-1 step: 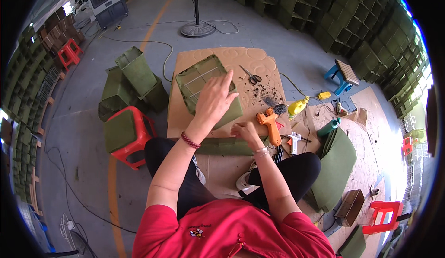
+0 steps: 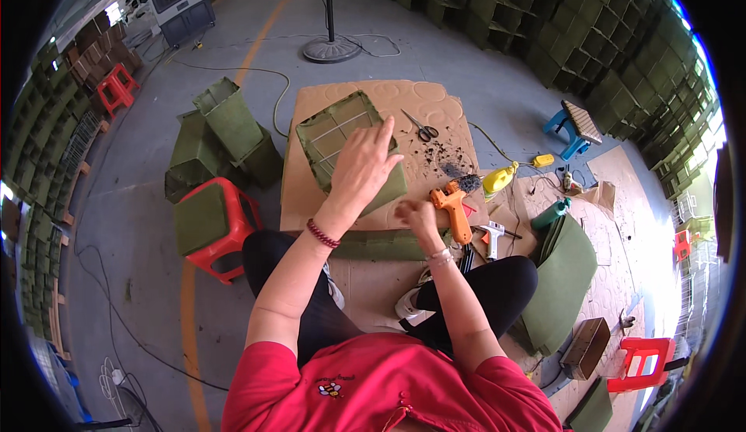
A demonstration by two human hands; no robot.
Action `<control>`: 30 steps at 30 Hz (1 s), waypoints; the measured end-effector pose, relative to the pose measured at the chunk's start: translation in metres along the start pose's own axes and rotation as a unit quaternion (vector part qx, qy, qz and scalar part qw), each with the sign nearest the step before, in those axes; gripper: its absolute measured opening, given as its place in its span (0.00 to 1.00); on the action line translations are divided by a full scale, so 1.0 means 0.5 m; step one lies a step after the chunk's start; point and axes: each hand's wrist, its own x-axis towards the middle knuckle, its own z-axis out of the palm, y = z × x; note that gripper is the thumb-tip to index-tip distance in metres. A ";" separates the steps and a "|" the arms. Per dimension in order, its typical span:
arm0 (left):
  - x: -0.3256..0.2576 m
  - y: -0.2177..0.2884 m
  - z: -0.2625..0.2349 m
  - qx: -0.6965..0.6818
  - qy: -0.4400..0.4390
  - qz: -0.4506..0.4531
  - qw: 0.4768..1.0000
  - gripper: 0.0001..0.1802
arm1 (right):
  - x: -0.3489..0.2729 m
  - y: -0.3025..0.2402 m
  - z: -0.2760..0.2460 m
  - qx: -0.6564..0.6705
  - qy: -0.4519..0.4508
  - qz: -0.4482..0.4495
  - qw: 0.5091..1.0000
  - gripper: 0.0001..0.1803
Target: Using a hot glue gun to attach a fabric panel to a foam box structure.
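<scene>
Grey concrete floor with an orange painted line. Stacks of green boxes wall the far right; more line the left edge. Pedestal fan base, large air cooler, red plastic stools, blue stool. Ceiling lamps bright, upper left.

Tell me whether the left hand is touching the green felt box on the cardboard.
Touching. The head view shows the left hand lying flat on the near top edge of the green felt box, palm and fingers overlapping it with no gap visible.
</scene>
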 end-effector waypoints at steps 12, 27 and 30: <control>0.001 -0.074 0.019 -0.174 0.152 -0.149 0.961 0.31 | 0.046 -0.290 -0.061 0.091 0.173 -0.220 0.956 0.25; -0.027 -0.136 0.048 -0.531 -0.025 -0.300 0.792 0.36 | 0.025 -0.290 -0.017 0.124 0.205 -0.215 0.947 0.25; -0.061 -0.201 0.009 -0.535 -0.015 -0.303 0.788 0.38 | 0.013 -0.221 -0.068 0.171 0.147 -0.229 0.947 0.25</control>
